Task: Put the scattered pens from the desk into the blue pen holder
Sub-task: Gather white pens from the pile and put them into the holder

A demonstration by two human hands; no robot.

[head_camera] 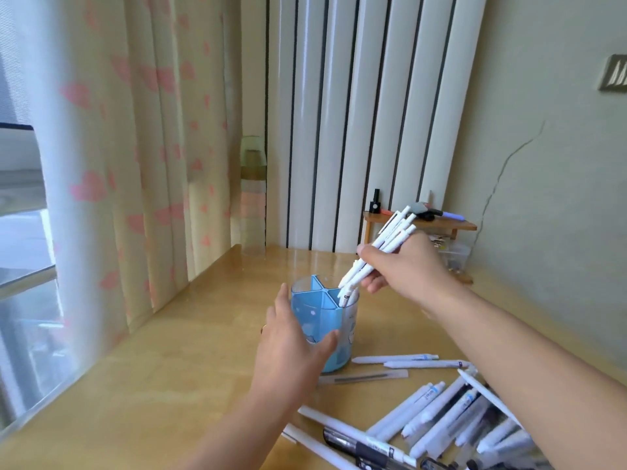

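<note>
The blue pen holder (314, 295), a translucent cup with blue dividers, stands on the wooden desk (190, 361). My left hand (291, 347) wraps around its near left side. My right hand (403, 266) grips a bundle of white pens (376, 256), tilted, with the tips dipping into the holder's right compartment. Several more white pens (427, 415) lie scattered on the desk at the lower right, partly under my right forearm. Two pens (407, 361) lie just right of the holder.
A small wooden shelf (437, 225) with a black bottle and odds and ends stands at the back right by the wall. A curtain (135, 164) hangs along the left edge of the desk. White vertical panels stand behind.
</note>
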